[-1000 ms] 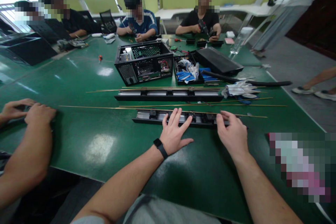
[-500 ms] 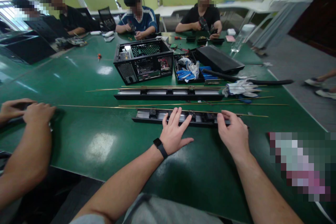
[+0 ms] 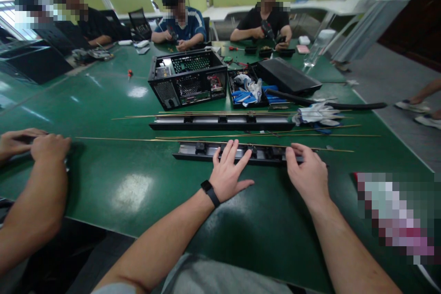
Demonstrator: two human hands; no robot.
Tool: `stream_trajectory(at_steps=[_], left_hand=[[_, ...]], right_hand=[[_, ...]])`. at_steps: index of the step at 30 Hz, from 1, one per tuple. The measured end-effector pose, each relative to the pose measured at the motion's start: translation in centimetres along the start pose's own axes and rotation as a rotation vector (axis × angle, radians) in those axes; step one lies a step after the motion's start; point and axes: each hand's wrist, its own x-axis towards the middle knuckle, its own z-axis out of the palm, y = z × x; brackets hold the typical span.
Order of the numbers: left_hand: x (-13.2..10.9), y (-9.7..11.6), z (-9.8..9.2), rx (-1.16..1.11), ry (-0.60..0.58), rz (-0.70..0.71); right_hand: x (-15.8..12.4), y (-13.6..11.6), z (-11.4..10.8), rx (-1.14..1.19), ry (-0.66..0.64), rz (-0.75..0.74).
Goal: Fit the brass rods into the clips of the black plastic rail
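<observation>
Right in front of me on the green table [image 3: 103, 165] lies a long black metal channel [image 3: 184, 151] with a silvery inside and several small black blocks in it. My left hand [image 3: 229, 174], with a dark watch on the wrist, rests across its middle, fingers spread. At the channel's right end my right hand [image 3: 309, 175] has thumb and fingers closed around the rail; part of that end is hidden behind the hand. Thin brass-coloured rods [image 3: 344, 135] run along the far side of the channel. Beyond them lies a second black channel [image 3: 165, 125].
Behind the channels stand an opened computer case [image 3: 188, 80] and a tray of gloves [image 3: 248, 94]. More gloves [image 3: 317, 115] lie beside a black tube [image 3: 365, 106]. Another person's hands [image 3: 50, 147] work at the far left. People with power drivers [image 3: 268, 31] sit opposite.
</observation>
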Motion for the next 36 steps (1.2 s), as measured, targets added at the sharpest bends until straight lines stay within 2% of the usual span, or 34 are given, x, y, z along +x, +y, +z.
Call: stream_trajectory(at_steps=[36], left_hand=[[0.22, -0.27, 0.1, -0.018, 0.03, 0.01]], right_hand=[[0.52, 0.24, 0.15, -0.059, 0.017, -0.017]])
